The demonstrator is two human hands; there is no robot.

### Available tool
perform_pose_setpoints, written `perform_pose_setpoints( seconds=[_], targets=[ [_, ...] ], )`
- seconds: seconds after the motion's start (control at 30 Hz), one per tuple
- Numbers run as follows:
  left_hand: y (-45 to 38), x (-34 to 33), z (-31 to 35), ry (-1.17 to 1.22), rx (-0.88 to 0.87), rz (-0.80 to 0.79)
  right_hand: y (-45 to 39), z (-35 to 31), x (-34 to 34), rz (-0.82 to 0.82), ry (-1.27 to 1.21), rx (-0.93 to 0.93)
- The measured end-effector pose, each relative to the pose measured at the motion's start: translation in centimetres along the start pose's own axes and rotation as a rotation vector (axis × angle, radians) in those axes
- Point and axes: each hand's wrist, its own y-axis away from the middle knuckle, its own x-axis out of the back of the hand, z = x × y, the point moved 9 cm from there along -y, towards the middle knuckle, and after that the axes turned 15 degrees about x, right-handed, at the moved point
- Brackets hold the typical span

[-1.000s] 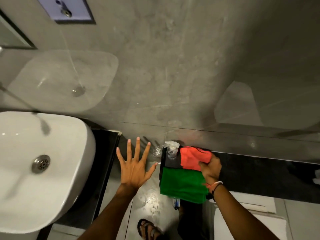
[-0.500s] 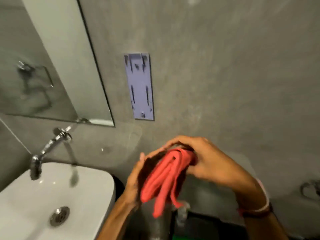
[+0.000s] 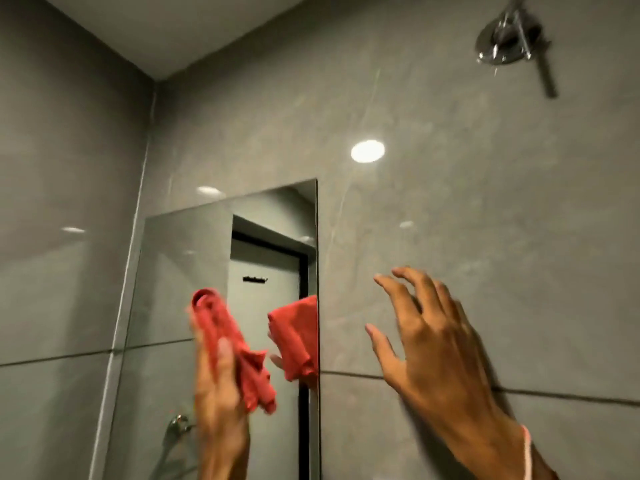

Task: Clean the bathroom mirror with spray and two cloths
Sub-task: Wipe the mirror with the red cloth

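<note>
The bathroom mirror (image 3: 194,258) hangs on the grey wall at left of centre, its right edge running down the middle of the view. My left hand (image 3: 218,403) is raised in front of the mirror and grips a bunched red cloth (image 3: 228,341). The cloth's reflection shows at the mirror's right edge. My right hand (image 3: 429,344) is lifted to the right of the mirror, over bare wall tile, fingers spread and holding nothing. The spray bottle and the green cloth are out of view.
A chrome shower fitting (image 3: 509,43) sticks out of the wall at top right. A tap (image 3: 176,424) shows low down beside my left wrist. The mirror reflects a dark-framed door. A side wall closes in on the left.
The view has swung up from the shelf and sink to the mirror. The red cloth passed from both hands into my left hand alone, and my right hand came away with fingers apart.
</note>
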Motion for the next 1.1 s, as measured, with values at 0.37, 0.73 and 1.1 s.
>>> perform_pose_setpoints(
  seconds=[0.37, 0.73, 1.1],
  targets=[
    [-12.7, -14.5, 5.7, -1.041, -0.684, 0.061, -6.9, -1.4, -8.9, -0.096, 0.330, 0.210],
    [-28.7, -0.2, 7.7, -0.923, -0.379, 0.323, -7.2, -0.1, -11.0, 0.020, 0.464, 0.215],
    [-22.4, 18.8, -6.3, -0.703, 0.249, 0.653, -6.7, -0.5, -9.7, -0.003, 0.445, 0.217]
  ],
)
